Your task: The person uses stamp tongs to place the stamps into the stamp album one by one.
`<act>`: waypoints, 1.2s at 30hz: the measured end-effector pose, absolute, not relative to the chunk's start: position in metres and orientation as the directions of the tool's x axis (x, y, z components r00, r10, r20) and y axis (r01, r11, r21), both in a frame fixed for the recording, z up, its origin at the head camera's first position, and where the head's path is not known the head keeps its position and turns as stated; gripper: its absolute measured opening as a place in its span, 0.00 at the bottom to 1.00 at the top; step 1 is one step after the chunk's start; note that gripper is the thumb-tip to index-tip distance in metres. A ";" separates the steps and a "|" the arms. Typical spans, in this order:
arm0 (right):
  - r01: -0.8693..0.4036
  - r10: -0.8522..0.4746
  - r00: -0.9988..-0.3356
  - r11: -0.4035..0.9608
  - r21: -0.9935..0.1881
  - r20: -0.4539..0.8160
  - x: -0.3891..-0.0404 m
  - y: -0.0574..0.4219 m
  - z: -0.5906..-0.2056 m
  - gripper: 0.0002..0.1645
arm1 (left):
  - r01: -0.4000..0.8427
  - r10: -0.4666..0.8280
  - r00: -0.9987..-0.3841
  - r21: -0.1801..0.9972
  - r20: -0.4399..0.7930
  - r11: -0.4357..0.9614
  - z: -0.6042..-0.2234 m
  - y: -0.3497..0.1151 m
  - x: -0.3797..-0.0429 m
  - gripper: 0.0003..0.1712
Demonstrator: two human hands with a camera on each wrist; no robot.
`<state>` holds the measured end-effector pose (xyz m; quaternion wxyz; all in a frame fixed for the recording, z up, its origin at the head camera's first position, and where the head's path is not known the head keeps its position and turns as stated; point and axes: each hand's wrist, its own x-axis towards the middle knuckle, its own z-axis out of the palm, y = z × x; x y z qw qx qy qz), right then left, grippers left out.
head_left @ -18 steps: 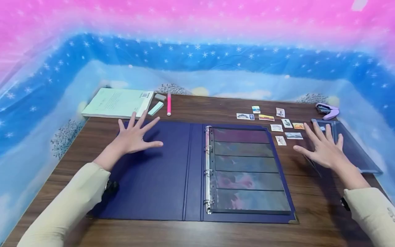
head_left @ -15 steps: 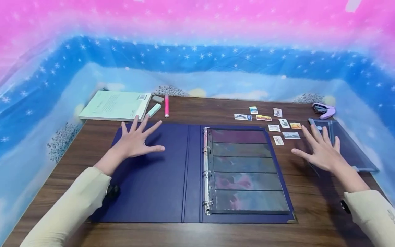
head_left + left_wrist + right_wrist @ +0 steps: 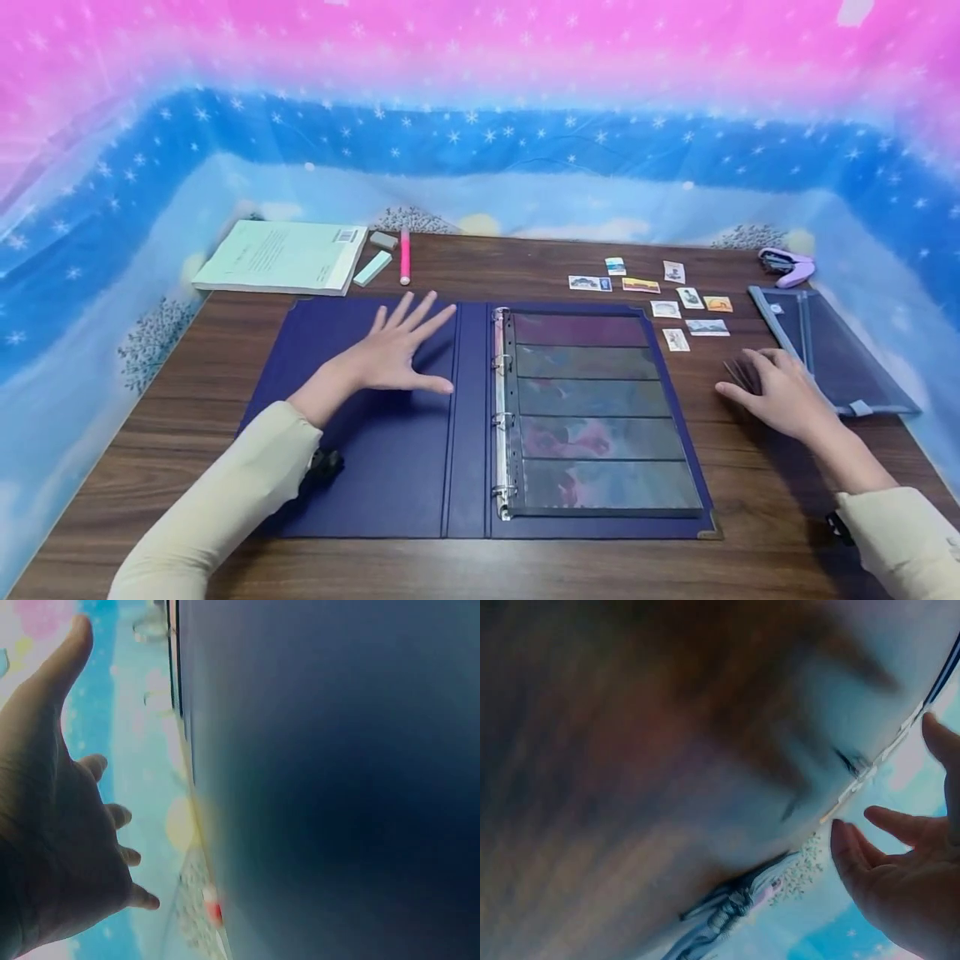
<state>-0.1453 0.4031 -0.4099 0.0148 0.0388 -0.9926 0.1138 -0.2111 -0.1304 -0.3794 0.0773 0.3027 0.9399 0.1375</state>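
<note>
An open navy ring binder (image 3: 337, 483) lies flat on the table, with a clear pocket page (image 3: 603, 400) on its rings. Over its left cover my left hand (image 3: 378, 358) hovers with fingers spread; the left wrist view shows the palm above the cover (image 3: 337, 780). To the right of the binder, my right hand (image 3: 783, 396) is low over the table, fingers bent downward and thumb apart. Thin dark prongs, like tweezers (image 3: 735, 377), show beside its fingertips, the rest hidden by the hand. Several postage stamps (image 3: 707, 327) lie beyond it.
A grey mesh zip pouch (image 3: 855, 350) lies right of the right hand, a purple stapler (image 3: 791, 267) behind it. At the back left are a pale green book (image 3: 277, 257), an eraser (image 3: 384, 241), a mint-green block (image 3: 372, 268) and a pink marker (image 3: 405, 257).
My left hand has moved right across the left cover, still spread. My right hand has come down and toward me, its fingers now bent, and the pouch is more visible.
</note>
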 end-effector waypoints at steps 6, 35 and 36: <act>-0.069 -0.056 -0.996 0.973 -0.219 0.065 -0.145 0.402 -0.411 0.35 | 0.604 0.655 -0.752 0.322 -0.076 0.730 -0.381 -0.096 -0.213 0.64; -0.025 -0.037 -0.999 0.965 -0.263 -0.040 -0.154 0.407 -0.409 0.13 | 0.574 0.680 -0.729 0.473 -0.079 0.669 -0.388 -0.037 -0.244 0.58; -0.022 -0.033 -0.999 0.963 -0.268 -0.037 -0.154 0.406 -0.410 0.13 | 0.573 0.682 -0.726 0.475 -0.082 0.667 -0.387 -0.035 -0.246 0.57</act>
